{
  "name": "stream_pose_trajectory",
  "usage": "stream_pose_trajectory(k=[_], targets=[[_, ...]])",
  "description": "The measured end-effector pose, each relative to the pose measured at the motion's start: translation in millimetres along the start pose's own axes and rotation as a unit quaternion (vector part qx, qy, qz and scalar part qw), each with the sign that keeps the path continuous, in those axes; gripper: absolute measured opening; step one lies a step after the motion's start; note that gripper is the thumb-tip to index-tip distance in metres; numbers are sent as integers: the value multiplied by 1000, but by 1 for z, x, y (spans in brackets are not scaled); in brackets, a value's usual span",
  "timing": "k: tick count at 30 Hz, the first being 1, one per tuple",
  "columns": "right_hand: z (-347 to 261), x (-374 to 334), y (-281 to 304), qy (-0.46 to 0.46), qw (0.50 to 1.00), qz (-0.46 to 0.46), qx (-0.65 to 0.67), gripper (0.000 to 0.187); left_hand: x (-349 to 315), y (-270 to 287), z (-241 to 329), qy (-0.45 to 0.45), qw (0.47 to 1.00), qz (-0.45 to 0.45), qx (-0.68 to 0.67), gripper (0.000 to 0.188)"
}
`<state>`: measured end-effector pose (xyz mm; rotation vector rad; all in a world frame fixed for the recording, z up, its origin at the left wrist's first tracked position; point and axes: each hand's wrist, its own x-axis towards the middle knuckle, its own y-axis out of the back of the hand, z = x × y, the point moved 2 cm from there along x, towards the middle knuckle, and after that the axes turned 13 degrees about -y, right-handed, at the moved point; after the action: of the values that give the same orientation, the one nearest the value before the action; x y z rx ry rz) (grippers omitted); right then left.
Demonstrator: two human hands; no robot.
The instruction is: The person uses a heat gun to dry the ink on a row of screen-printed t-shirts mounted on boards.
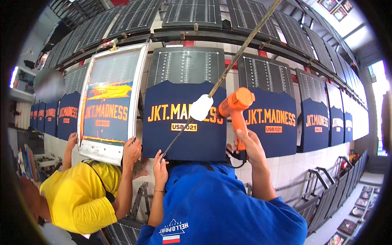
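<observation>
My right hand (254,149) is wrapped round the handle of an orange heat gun (237,104), its nozzle pointing left over the printed navy shirt (183,145) in front of me. The shirt lies flat on a black platen (185,65) and bears orange lettering with a small label block below. My left hand (160,169), at the shirt's lower left edge, has its fingers closed round a thin black cord (175,139). That cord runs up to a white block (200,107) at the end of a long thin pole (245,45), covering part of the lettering.
At left, a co-worker in yellow (77,200) holds a metal-framed printing screen (136,87) with orange ink over a platen. More platens with navy shirts (269,143) line both sides. A second row of platens (192,14) stands behind a dark rail. Metal racks (326,192) stand lower right.
</observation>
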<state>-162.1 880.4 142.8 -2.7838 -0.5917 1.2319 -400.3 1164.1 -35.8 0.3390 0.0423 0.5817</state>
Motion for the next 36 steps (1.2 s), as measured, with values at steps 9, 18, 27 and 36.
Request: stream_pose_trajectory(k=[9, 18, 27, 36], targets=[[0, 10, -37, 11, 993, 109, -40, 29, 15, 45, -4, 50, 986, -143, -76, 38], [-3, 30, -42, 5, 994, 108, -24, 31, 30, 50, 14, 71, 986, -151, -11, 30], [-3, 12, -44, -16, 988, 127, -88, 34, 58, 113, -19, 10, 988, 77, 132, 33], [11, -8, -37, -40, 987, 144, -61, 31, 115, 214, -56, -16, 948, 208, 239, 36]])
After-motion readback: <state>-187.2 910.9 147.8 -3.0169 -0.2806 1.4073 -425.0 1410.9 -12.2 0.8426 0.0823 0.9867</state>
